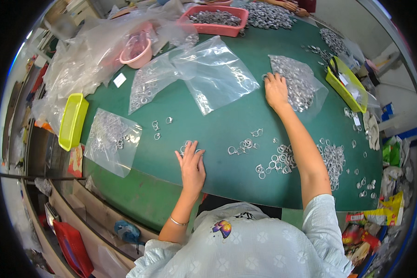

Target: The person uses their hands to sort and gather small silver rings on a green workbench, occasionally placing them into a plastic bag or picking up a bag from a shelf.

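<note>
My left hand (192, 167) rests near the table's front edge, fingers spread, over a few metal rings (188, 144) that its fingertips touch. My right hand (276, 91) reaches out to the left edge of a clear plastic bag (295, 83) full of metal rings. Its fingers lie apart and slightly bent, and a dark ring shows beside the thumb tip. Between my arms, small clusters of silver rings (243, 147) lie loose. A larger pile of rings (282, 160) sits left of my right forearm, and another pile (332, 162) lies to its right.
The green table (204, 127) also carries flat clear bags (222, 76), a partly filled bag (111, 134), a yellow-green basket (73, 121) and another basket (352, 90). A pink tray (217, 28) of metal parts stands at the back, near another person's hands (294, 8).
</note>
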Demonstrator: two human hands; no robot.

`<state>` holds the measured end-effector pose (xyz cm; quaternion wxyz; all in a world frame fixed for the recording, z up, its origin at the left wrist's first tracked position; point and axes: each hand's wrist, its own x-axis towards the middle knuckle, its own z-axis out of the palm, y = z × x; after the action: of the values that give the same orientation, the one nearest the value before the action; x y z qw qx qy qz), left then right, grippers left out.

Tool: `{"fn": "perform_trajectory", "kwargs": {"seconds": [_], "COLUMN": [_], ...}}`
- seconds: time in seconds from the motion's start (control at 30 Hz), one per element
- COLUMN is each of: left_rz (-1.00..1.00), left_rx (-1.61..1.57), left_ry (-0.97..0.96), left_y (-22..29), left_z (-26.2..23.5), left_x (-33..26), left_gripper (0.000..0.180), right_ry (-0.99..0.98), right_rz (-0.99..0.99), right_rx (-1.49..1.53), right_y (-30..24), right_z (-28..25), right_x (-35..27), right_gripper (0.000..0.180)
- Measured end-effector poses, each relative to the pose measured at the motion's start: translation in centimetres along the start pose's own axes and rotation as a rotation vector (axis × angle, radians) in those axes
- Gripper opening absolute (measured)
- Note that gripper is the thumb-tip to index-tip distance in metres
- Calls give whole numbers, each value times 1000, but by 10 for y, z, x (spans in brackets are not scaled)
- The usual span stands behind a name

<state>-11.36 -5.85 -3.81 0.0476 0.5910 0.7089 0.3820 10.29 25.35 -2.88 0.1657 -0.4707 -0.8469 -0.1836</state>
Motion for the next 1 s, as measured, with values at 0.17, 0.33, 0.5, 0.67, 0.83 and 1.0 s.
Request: {"fn": "perform_trajectory", "kwargs": {"seconds": [0.17, 0.33, 0.5, 0.67, 0.83, 1.0], "left_rz": [-19, -9, -15, 45, -107, -68], "left_rx": [-17, -60, -82, -206, -598, -751], "left_ry": [18, 18, 48, 117, -148, -361], "left_y": [-4, 3, 1, 15, 57, 74], "left_z": [0, 1, -1, -10, -13, -8], "left_x": [-4, 0, -1, -1, -11, -11], "left_gripper": [17, 18, 19, 25, 45, 57], "right_ry": [-57, -18, 3, -648, -952, -924], "right_rz": [-27, -23, 369, 443, 618, 588], "right_rx": [-81, 36, 987, 1637, 2147, 2156], "right_y": [-5, 5, -29, -73, -90, -101], "right_z": [-3, -2, -53, -136, -153, -161], "right_x": [3, -16, -49, -103, -162, -183], "right_gripper": [13, 11, 11, 17, 25, 19]}}
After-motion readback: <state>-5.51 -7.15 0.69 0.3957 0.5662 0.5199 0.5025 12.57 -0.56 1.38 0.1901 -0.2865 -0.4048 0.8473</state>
